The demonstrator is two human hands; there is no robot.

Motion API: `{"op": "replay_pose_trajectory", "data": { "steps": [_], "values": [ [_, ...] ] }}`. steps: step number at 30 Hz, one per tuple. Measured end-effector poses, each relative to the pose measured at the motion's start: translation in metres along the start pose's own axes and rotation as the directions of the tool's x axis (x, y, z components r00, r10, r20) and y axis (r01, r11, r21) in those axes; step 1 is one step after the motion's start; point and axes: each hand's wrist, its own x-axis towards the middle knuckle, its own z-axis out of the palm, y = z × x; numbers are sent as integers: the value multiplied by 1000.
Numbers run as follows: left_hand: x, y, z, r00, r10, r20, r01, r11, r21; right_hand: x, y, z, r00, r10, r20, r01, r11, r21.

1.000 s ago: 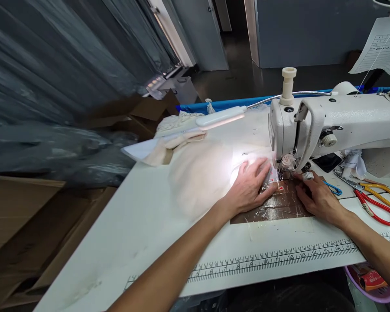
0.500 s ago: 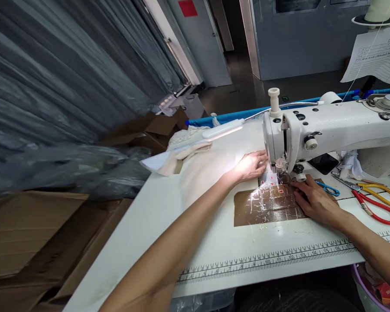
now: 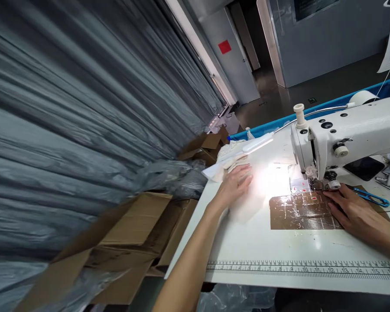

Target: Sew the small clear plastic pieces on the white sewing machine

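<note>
My left hand (image 3: 234,185) lies palm down over the left of the white table, fingers stretched out and slightly apart. Its fingertips are close to a crumpled cream cloth (image 3: 230,162); whether they touch it I cannot tell. Beside the presser foot of the white sewing machine (image 3: 360,130), my right hand (image 3: 354,210) rests low with index finger and thumb apart, holding nothing visible. The fingers are at the brown taped plate (image 3: 299,214), which has small red marks. A small whitish piece with red dots (image 3: 300,185) lies left of the needle area.
Right of the needle lie blue thread snips (image 3: 372,197) and a dark phone (image 3: 364,168). A white lamp (image 3: 258,143) glares on the tabletop. A printed ruler (image 3: 292,268) runs along the front edge. Open cardboard boxes (image 3: 139,219) and a grey curtain (image 3: 100,108) stand to the left.
My left hand has moved left, away from the machine's needle area to near the cream cloth. My right hand stays by the presser foot. The view has turned left.
</note>
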Motion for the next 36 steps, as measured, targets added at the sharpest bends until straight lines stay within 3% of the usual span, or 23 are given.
{"op": "replay_pose_trajectory", "data": {
  "steps": [3, 7, 13, 16, 18, 21, 23, 26, 29, 31, 34, 36],
  "values": [
    [-20, -11, -9, 989, -144, -20, 142, 987, -78, -2, 1, 2, 999, -28, -34, 26, 999, -31],
    [-37, -6, 0, 972, -234, 2, 231, 958, -168, -4, 3, 3, 1000, -9, -14, 7, 997, -78],
    [-44, 14, 24, 998, -41, 38, 42, 999, -32, -2, 0, 1, 999, -35, -28, 33, 999, -40],
    [-43, 22, 27, 998, 37, 56, -39, 999, 31, 0, -1, 0, 1000, -14, -10, 13, 1000, -24],
    [-42, 31, 26, 996, 87, 10, -87, 996, 16, -1, 0, 2, 1000, -12, -8, 12, 1000, -8],
    [-42, 53, 26, 986, 154, -68, -160, 984, -77, -1, 0, 3, 1000, -16, -16, 16, 1000, 17],
    [-45, 74, 28, 979, 197, -56, -204, 960, -193, -1, 0, 3, 1000, -13, -21, 14, 1000, 22],
    [-52, 106, 31, 952, 300, 56, -245, 863, -441, -1, 0, 2, 1000, -5, 0, 5, 1000, 27],
    [-53, 122, 31, 896, 409, 170, -245, 777, -580, -1, 0, 1, 999, 8, 37, -9, 1000, 20],
    [-48, 119, 32, 914, 372, 162, -225, 797, -560, 0, -1, 0, 999, 11, 52, -12, 1000, 7],
    [-34, 99, 38, 985, 162, 53, -128, 909, -398, 1, -2, -2, 997, 17, 70, -17, 1000, -5],
    [-24, 84, 46, 998, 61, 8, -57, 963, -262, 1, -3, -2, 996, 32, 83, -32, 999, 1]
  ]
}}
